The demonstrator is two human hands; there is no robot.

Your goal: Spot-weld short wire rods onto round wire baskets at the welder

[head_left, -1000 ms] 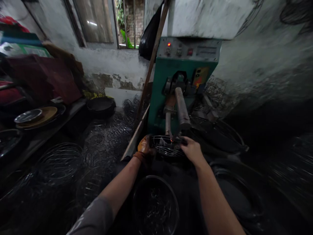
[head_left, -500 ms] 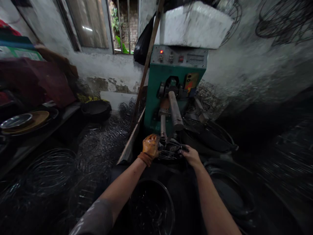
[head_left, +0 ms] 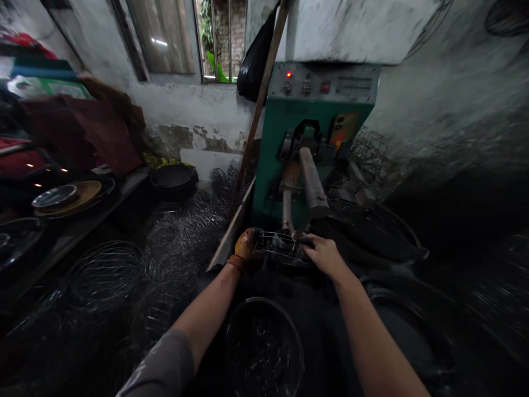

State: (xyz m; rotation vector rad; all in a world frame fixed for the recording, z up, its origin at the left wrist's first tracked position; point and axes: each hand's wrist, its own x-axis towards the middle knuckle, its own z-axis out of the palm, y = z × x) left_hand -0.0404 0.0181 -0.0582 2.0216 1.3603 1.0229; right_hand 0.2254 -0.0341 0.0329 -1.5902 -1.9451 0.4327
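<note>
My left hand (head_left: 247, 245), in an orange-brown glove, is closed on the left side of a round wire rack (head_left: 279, 251). Bare, my right hand (head_left: 324, 252) pinches at the rack's right side; a small dark piece shows at its fingertips, too dim to name. The rack sits just below the lower electrode arm (head_left: 287, 209) of a green spot-welding machine (head_left: 275, 121). Above and to the right juts the thick upper arm (head_left: 313, 182). Below my hands stands a dark bowl (head_left: 300, 344) with many small shiny metal pieces (head_left: 264, 347) inside.
Wire racks (head_left: 105, 273) and tangled wire lie heaped on the left. A wooden board (head_left: 233, 231) leans beside the machine. Dark basins (head_left: 405, 325) stand on the right. On the left bench rest round lids (head_left: 55, 197). A white foam box (head_left: 351, 33) tops the machine.
The view has shifted, so the machine appears farther right. My left hand has moved to the rack's outer left edge, and my right hand has come in closer to the lower electrode.
</note>
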